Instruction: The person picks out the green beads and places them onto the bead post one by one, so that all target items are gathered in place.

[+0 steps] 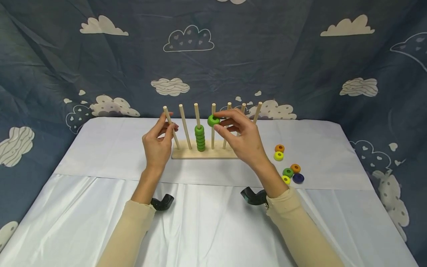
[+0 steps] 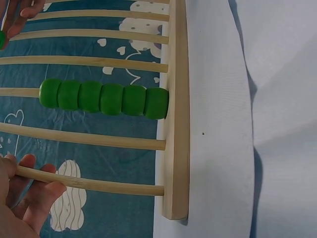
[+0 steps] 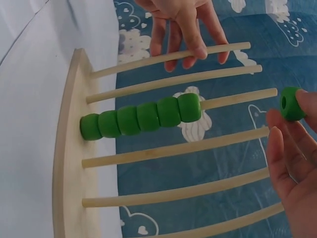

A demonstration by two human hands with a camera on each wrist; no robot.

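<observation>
Both forearms reach up from 6 o'clock over the counter (image 1: 100, 207). Left hand (image 1: 156, 146) pinches the leftmost peg (image 1: 171, 127). Right hand (image 1: 245, 139), fingers curled, pinches a green ring (image 1: 213, 120) beside the fourth peg (image 1: 213, 128), at 1 o'clock of the green stack (image 1: 200, 138).

Counts, placed vs the rack (image 1: 205, 154): 7 pegs (image 1: 184, 126) stand on it. 6 green rings (image 1: 200, 138) stacked on 3rd peg from its left end. 1 more green ring (image 1: 213, 120) in the right hand (image 1: 245, 139), up by the 4th peg's tip. 6 loose rings (image 1: 288, 164) on the cloth right of the rack: 2 orange, 2 yellow, 1 green, 1 dark blue. 2 hands total
</observation>
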